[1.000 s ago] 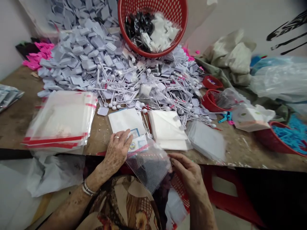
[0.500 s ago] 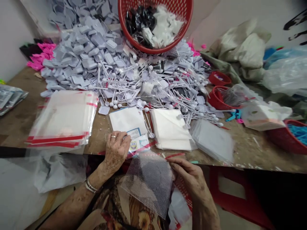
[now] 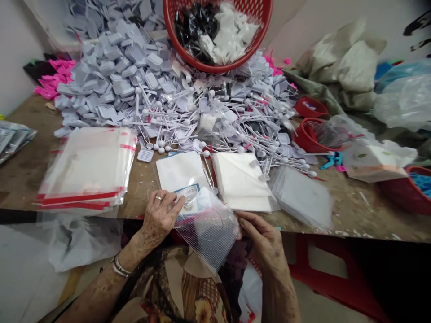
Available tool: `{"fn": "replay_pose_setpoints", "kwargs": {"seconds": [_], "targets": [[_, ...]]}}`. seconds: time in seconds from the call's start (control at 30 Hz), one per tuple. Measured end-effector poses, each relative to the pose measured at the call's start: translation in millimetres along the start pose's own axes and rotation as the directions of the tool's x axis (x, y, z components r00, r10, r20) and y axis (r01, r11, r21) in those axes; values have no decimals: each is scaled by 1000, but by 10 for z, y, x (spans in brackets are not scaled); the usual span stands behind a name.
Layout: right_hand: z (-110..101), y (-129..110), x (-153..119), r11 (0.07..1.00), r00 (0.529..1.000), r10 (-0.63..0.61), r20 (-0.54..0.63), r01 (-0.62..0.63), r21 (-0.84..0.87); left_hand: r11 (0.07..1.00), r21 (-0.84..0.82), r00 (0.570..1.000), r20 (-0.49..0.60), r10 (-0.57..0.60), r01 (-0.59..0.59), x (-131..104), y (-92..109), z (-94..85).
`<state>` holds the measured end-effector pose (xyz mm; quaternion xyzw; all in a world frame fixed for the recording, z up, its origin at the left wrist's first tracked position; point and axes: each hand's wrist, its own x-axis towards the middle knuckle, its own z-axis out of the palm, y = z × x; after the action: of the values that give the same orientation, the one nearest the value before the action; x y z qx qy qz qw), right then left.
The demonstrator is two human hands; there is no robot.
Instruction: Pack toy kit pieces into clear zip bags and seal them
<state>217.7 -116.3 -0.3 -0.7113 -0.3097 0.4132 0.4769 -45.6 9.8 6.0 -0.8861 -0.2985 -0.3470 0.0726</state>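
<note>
My right hand (image 3: 261,235) pinches the right corner of a square of white plastic mesh (image 3: 212,237) between thumb and fingers. The mesh is tilted, one corner hanging low over my lap and its upper part overlapping a clear plastic bag (image 3: 180,220). At the table's front edge, my left hand (image 3: 163,215) has its fingers curled at that bag, closed on its left side. Behind the fingertips a printed blue and white card (image 3: 188,197) shows in part. Above it lies a white sheet (image 3: 180,169). Whether the mesh is inside the bag or over it, I cannot tell.
A stack of clear bags with red strips (image 3: 87,168) lies left. Folded white sheets (image 3: 239,179) and stacked mesh squares (image 3: 303,197) lie right. Behind rises a heap of pale plastic pieces and small spoons (image 3: 128,76), with a red basket (image 3: 218,67) on it.
The mesh has moved up and turned, and its top part now overlaps the bag and card. My left hand has shifted slightly left and lower.
</note>
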Motion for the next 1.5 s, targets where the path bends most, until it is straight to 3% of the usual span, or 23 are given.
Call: {"fn": "replay_pose_setpoints", "kwargs": {"seconds": [0.13,0.27,0.4,0.57,0.63,0.9,1.1,1.2,1.27,1.33,1.4,1.5], "targets": [[-4,84,-41,998,998,-32,-56,29,-55,984,129,988,75,-135,124,-98,50,3],[18,86,-69,993,994,-53,-99,43,-107,929,222,940,104,-326,297,-218,123,19],[81,64,-102,991,986,-56,-160,36,-126,891,39,867,212,-450,453,-258,180,-25],[152,67,-120,991,972,-58,-228,29,-127,753,-207,756,400,-518,625,-233,183,-134],[154,89,-112,990,968,-67,-242,34,-139,718,-255,737,448,-506,648,-220,162,-172],[148,153,-96,994,948,-66,-311,35,-105,728,-295,752,491,-440,619,-260,141,-215],[156,143,-49,996,931,-73,-358,51,-71,670,-234,691,441,-572,704,-308,146,-158],[170,137,-33,997,934,-67,-352,49,-60,667,-219,683,434,-587,712,-240,131,-143],[186,138,-30,997,931,-65,-359,49,-52,653,-177,640,494,-588,736,-177,127,-131],[204,139,-29,998,928,-57,-369,47,-36,596,-152,557,588,-586,788,-114,133,-112],[221,140,-29,999,929,-42,-368,41,-11,492,-184,475,669,-572,851,-62,146,-89],[231,148,-24,999,931,-33,-363,43,22,289,-266,387,737,-554,920,-5,170,-56]]}}
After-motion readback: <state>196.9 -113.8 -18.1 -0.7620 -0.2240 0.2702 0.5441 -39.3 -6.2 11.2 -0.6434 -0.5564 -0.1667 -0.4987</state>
